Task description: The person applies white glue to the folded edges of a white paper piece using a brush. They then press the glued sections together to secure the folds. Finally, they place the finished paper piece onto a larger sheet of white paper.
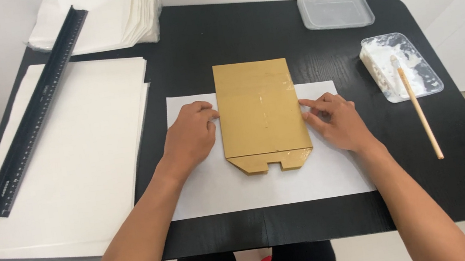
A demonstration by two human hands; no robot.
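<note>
A flat brown cardboard template [261, 114] with a notched bottom edge lies on a white paper sheet [265, 184] in the middle of the black table [218, 34]. My left hand [189, 137] rests on the paper, fingertips touching the cardboard's left edge. My right hand [337, 121] rests on the paper at the cardboard's right edge, fingers pressed against it. Neither hand grips anything.
A stack of large white sheets [79, 172] lies at the left with a long black ruler [36, 110] across it. Folded white paper [111, 16] sits at the back left. A clear lid [335, 9] and a glue tray [411, 54] with a wooden-handled brush [420, 111] sit at the right.
</note>
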